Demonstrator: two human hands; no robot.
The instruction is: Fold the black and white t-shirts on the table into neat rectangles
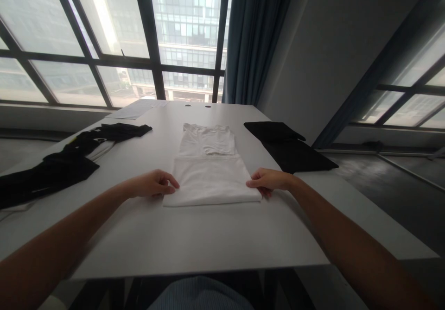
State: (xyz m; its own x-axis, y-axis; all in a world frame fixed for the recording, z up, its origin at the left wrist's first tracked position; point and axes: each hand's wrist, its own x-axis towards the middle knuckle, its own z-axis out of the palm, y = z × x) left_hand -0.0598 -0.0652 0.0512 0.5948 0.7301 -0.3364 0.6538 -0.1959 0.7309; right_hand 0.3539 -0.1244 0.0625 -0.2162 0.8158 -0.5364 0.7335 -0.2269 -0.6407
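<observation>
A white T-shirt (210, 178) lies partly folded on the white table (201, 240), its near fold straight and its far part wrinkled. At the left edge, my left hand (153, 183) pinches the cloth between thumb and fingers. My right hand (269, 180) grips the opposite edge near the lower right corner, thumb on top and some fingertips beneath the fabric. Both hands rest close to the tabletop.
Dark clothes (76, 150) lie in a loose heap along the table's left side. Folded black clothing (290, 148) sits at the right edge. Papers (134, 110) are at the far left, near windows and a blue curtain (257, 36).
</observation>
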